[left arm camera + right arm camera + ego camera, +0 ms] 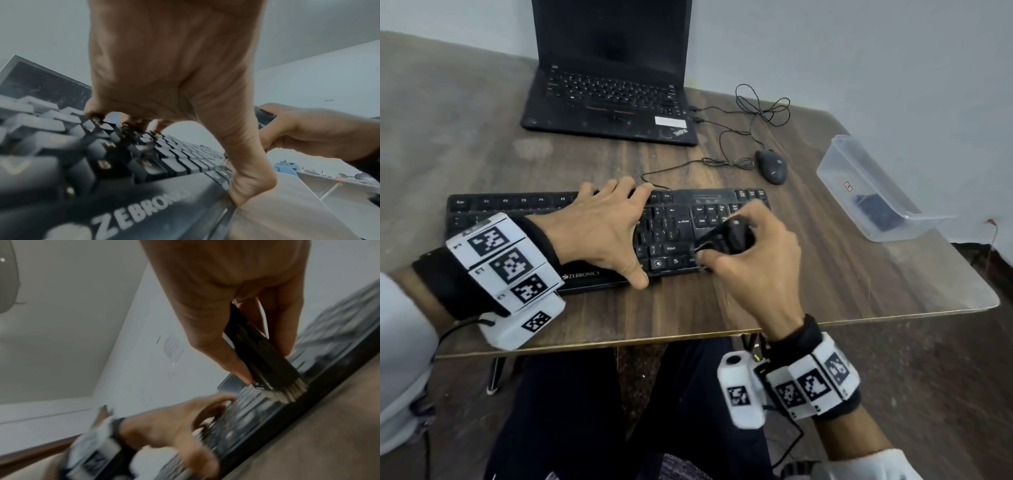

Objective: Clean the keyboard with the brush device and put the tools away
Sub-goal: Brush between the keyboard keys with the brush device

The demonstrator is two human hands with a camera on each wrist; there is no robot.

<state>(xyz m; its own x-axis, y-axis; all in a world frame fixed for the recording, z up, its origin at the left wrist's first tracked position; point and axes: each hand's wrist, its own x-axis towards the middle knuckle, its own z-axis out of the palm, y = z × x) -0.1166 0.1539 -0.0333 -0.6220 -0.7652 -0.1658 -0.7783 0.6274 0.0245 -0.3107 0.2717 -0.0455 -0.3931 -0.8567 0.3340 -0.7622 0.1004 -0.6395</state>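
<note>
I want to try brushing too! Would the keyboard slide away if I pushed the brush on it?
Probably a little. The keyboard looks thin and light on a smooth wooden table, and the left hand presses it down, likely to steady it. It looks stiff, so it shouldn't bend under the brush.

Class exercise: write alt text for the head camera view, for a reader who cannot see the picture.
A person's right hand grips a black brush device against the lower right keys of a black keyboard, while the left hand presses flat on its middle. Behind on the wooden table are a laptop, mouse and clear plastic container.
</note>
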